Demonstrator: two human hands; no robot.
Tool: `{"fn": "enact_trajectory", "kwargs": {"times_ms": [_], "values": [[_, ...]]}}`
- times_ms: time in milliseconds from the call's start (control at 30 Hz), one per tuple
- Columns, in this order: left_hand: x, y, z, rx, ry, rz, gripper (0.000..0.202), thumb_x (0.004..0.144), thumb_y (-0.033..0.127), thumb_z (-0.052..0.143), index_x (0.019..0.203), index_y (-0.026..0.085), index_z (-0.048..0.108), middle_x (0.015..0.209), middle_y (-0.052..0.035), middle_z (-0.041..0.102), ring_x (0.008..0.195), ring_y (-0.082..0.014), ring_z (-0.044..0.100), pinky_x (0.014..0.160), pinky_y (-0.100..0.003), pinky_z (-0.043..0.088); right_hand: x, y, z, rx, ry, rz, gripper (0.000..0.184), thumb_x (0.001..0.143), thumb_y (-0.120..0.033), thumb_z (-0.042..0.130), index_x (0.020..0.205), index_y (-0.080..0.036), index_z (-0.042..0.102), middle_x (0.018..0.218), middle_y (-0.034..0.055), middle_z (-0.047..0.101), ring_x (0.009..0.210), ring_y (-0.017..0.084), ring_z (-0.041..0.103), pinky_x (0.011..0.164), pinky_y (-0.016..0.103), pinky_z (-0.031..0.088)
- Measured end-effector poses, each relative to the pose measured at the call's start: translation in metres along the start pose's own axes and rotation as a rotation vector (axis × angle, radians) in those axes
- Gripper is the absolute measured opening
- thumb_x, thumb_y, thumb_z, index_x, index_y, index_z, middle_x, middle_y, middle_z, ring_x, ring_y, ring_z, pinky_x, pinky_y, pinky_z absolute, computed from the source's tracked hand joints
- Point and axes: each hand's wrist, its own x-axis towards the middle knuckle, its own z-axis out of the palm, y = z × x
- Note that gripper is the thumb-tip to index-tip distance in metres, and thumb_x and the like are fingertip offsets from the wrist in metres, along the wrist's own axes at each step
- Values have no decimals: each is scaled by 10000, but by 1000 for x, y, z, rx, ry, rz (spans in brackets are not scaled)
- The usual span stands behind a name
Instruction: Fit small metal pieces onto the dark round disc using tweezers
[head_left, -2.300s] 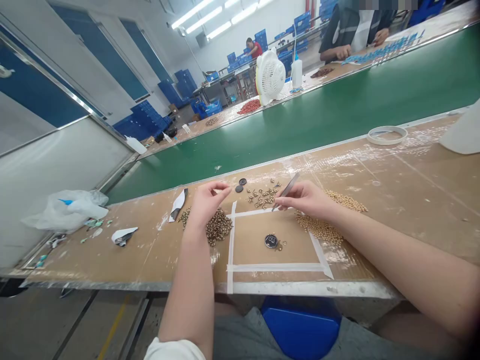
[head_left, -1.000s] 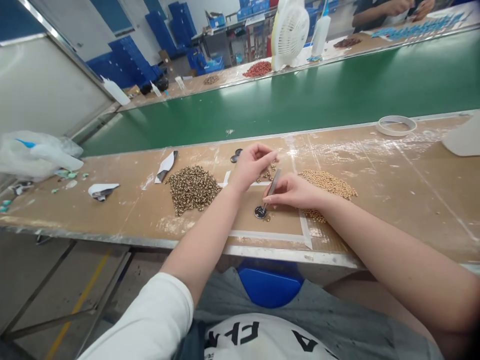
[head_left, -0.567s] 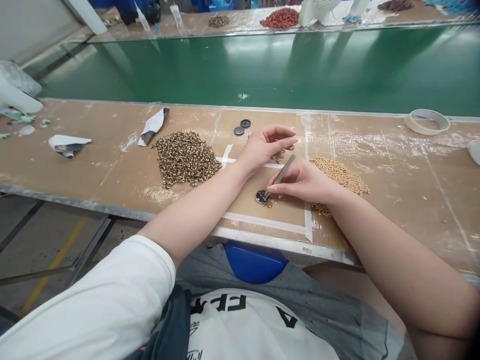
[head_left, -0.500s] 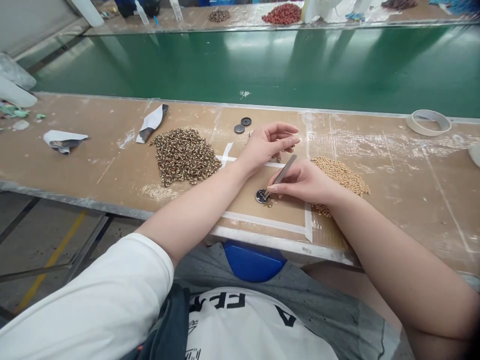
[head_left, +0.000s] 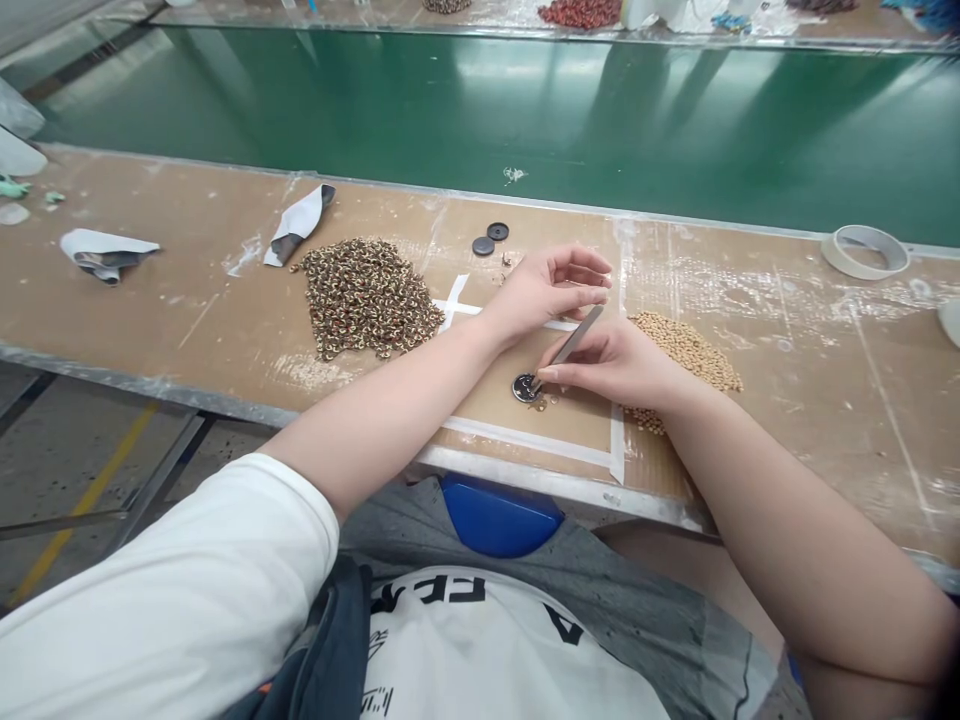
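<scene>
Head view: right hand (head_left: 615, 362) clamped on tweezers (head_left: 571, 340), tips down on a dark round disc (head_left: 524, 388) inside the taped square (head_left: 541, 437) on the bench (head_left: 825, 400). Left hand (head_left: 551, 290) hovering just beyond, fingers curled and loosely apart, contents not discernible. Brown bead heap (head_left: 366, 297) to the left, tan heap (head_left: 686, 350) touching the right wrist.

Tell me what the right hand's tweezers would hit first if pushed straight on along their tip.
The right hand holds the tweezers with the tip angled down-left. First in line is the dark disc inside the taped square; the tip looks to be at it already, though contact is hard to judge.
</scene>
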Motion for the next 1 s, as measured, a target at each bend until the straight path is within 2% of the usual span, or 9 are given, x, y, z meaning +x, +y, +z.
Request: {"fn": "enact_trajectory", "kwargs": {"times_ms": [100, 167, 267, 400, 533, 667, 767, 867, 1000], "values": [[0, 0, 0, -1, 14, 11, 269, 806, 119, 767, 1058, 150, 677, 1037, -74, 744, 1023, -173, 708, 891, -322, 577, 0, 1, -1, 60, 15, 6, 299, 865, -494, 789, 869, -196, 811, 754, 42, 762, 701, 180, 688, 697, 311, 555], [-1, 2, 1, -8, 36, 16, 262, 795, 119, 777, 1039, 147, 687, 1022, -73, 745, 1006, -166, 708, 916, -329, 572, -1, 3, -4, 148, 88, 11, 317, 843, -516, 803, 855, -199, 802, 742, 48, 756, 688, 189, 689, 679, 329, 570], [-3, 5, 4, -30, 69, -5, 254, 780, 164, 815, 1005, 145, 699, 997, -68, 741, 924, -149, 710, 871, -318, 582, -2, 4, -12, 301, 325, -12, 349, 794, -550, 834, 869, -213, 780, 760, 53, 746, 688, 205, 691, 673, 373, 609], [-6, 12, 10, -83, 101, -64, 271, 746, 210, 863, 962, 131, 720, 967, -69, 737, 838, -133, 700, 762, -294, 599, -4, 7, -30, 415, 669, -73, 345, 793, -562, 825, 899, -250, 721, 778, 29, 685, 658, 165, 629, 698, 386, 648], [-8, 14, 12, -108, 113, -122, 283, 730, 204, 881, 970, 116, 759, 902, -71, 743, 803, -132, 714, 736, -285, 616, -3, 13, -44, 463, 829, -64, 270, 835, -499, 798, 932, -268, 695, 896, 32, 699, 680, 142, 588, 723, 357, 654], [-7, 11, 10, -111, 128, -134, 243, 770, 213, 854, 971, 110, 761, 915, -90, 752, 867, -175, 754, 704, -276, 617, -1, 17, -46, 547, 837, -49, 202, 842, -434, 797, 901, -263, 707, 898, 26, 698, 665, 121, 565, 705, 321, 650], [-6, 11, 8, -103, 155, -108, 221, 796, 213, 833, 972, 110, 747, 932, -88, 748, 830, -163, 748, 656, -256, 602, 0, 14, -37, 548, 779, -46, 209, 824, -431, 819, 893, -258, 723, 812, 7, 679, 622, 116, 556, 681, 327, 653], [-6, 12, 7, -107, 166, -68, 217, 830, 234, 814, 991, 115, 729, 908, -78, 746, 738, -121, 713, 617, -227, 570, -1, 10, -21, 454, 588, 0, 253, 808, -467, 839, 889, -245, 750, 741, 6, 688, 634, 146, 624, 693, 369, 659], [-5, 12, 6, -97, 186, -39, 229, 861, 263, 799, 1018, 130, 697, 922, -90, 754, 690, -118, 699, 573, -220, 530, -2, 6, -3, 276, 312, 91, 267, 827, -472, 835, 895, -217, 800, 821, 60, 781, 727, 195, 724, 692, 352, 626]]}}
